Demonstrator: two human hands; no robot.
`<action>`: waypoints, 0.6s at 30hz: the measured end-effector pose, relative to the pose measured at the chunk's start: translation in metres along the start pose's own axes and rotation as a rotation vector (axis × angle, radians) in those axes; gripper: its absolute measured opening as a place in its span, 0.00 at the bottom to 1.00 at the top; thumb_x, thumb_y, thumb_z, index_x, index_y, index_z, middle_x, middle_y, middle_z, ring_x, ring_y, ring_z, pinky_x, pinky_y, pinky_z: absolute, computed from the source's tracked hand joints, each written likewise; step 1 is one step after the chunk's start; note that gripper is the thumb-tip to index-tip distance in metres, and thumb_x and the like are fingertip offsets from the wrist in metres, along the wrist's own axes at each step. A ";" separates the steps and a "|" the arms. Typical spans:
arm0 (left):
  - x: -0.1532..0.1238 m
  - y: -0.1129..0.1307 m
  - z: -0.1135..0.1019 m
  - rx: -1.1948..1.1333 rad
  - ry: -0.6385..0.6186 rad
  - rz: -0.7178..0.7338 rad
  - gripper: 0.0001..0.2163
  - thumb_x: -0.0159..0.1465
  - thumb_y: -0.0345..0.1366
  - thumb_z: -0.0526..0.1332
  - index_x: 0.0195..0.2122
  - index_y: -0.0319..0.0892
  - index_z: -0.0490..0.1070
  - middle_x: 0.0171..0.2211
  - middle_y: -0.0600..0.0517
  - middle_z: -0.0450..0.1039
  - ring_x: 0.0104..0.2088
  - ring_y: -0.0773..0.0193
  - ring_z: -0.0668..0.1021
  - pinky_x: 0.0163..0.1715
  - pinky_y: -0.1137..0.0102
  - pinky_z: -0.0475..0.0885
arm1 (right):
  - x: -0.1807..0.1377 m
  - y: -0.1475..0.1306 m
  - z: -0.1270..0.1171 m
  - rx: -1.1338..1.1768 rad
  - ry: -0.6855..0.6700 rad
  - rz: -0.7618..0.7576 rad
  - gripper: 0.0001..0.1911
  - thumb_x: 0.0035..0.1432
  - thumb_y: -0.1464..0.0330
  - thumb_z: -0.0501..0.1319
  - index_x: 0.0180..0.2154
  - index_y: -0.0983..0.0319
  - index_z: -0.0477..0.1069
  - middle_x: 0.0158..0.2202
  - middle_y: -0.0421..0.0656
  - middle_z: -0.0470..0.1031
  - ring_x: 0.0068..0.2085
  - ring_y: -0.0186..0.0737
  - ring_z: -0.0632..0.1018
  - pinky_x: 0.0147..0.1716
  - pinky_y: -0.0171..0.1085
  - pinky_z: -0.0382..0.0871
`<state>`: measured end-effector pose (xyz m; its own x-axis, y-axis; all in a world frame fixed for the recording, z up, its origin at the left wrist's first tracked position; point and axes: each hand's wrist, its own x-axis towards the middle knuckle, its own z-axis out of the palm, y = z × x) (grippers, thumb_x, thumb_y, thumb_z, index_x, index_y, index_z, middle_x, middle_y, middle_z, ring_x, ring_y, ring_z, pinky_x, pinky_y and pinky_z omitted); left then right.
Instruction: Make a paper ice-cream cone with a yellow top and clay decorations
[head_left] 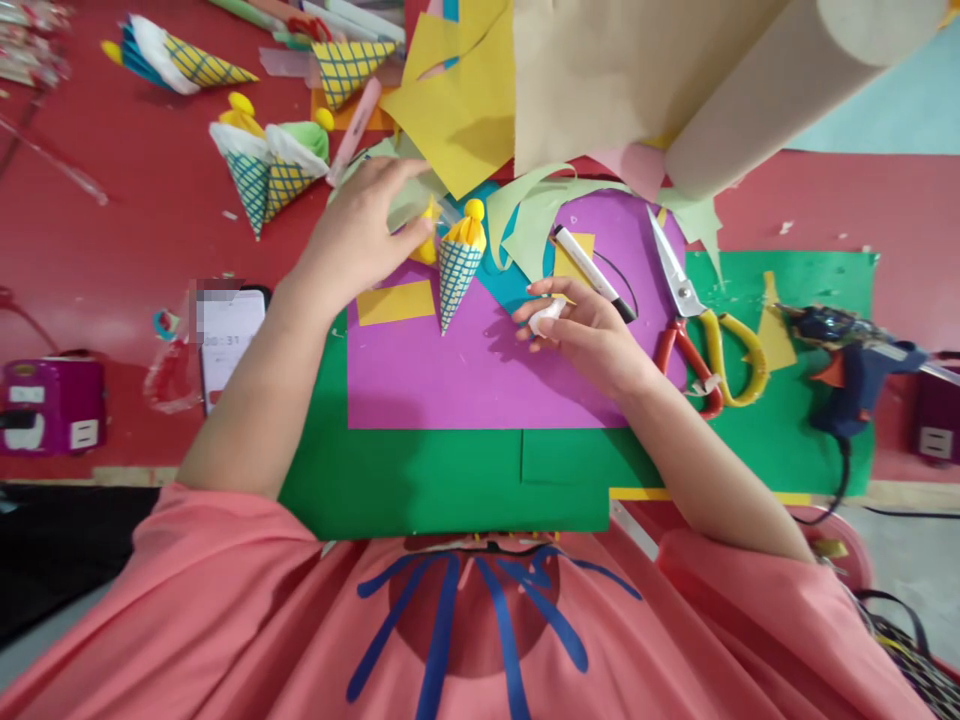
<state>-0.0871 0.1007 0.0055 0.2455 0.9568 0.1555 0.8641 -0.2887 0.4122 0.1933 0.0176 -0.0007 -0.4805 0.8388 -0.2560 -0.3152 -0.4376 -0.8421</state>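
Observation:
My left hand (360, 235) reaches forward over the table, its fingers curled around a small yellow piece (429, 240) beside a paper cone (459, 268) with a blue grid pattern and a yellow ball on top. The cone lies on a purple foam sheet (480, 370). My right hand (589, 335) rests on the purple sheet with its fingers pinched on a small white piece (544, 315). A black-and-white marker (592, 272) lies just beyond that hand.
Red-and-yellow scissors (705, 330) and a blue glue gun (855, 365) lie on the green sheet (420, 480) at right. Finished paper cones (262, 165) sit at back left, a phone (225, 340) at left, and yellow paper (457, 100) and a brown paper roll (750, 90) behind.

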 end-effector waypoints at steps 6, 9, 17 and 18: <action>0.018 0.012 -0.007 0.108 -0.163 -0.078 0.17 0.58 0.41 0.69 0.46 0.38 0.75 0.35 0.60 0.76 0.29 0.77 0.74 0.30 0.82 0.66 | -0.002 -0.005 -0.002 -0.027 0.032 0.023 0.16 0.53 0.66 0.70 0.42 0.57 0.69 0.37 0.40 0.80 0.31 0.34 0.80 0.30 0.35 0.76; 0.015 0.009 -0.008 0.141 -0.092 -0.098 0.12 0.53 0.33 0.72 0.36 0.39 0.74 0.30 0.60 0.73 0.27 0.75 0.70 0.30 0.79 0.66 | -0.003 -0.005 -0.005 -0.051 0.030 0.038 0.15 0.56 0.60 0.68 0.43 0.57 0.69 0.35 0.39 0.79 0.24 0.31 0.76 0.23 0.34 0.71; 0.006 -0.002 -0.016 0.243 0.006 -0.209 0.16 0.51 0.29 0.69 0.18 0.42 0.59 0.23 0.58 0.61 0.27 0.71 0.63 0.36 0.75 0.66 | 0.000 -0.006 -0.004 -0.047 0.079 -0.021 0.21 0.60 0.46 0.59 0.35 0.58 0.72 0.20 0.34 0.65 0.16 0.27 0.62 0.14 0.34 0.53; 0.004 -0.002 -0.018 0.261 -0.004 -0.226 0.17 0.51 0.29 0.69 0.17 0.42 0.58 0.23 0.58 0.60 0.28 0.70 0.64 0.37 0.74 0.66 | 0.000 -0.007 -0.004 -0.011 0.071 -0.017 0.21 0.60 0.46 0.59 0.35 0.58 0.72 0.20 0.34 0.65 0.16 0.27 0.62 0.14 0.33 0.53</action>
<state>-0.0959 0.1050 0.0211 0.0361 0.9959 0.0831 0.9800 -0.0515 0.1921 0.1987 0.0222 0.0029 -0.4163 0.8668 -0.2745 -0.3134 -0.4202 -0.8516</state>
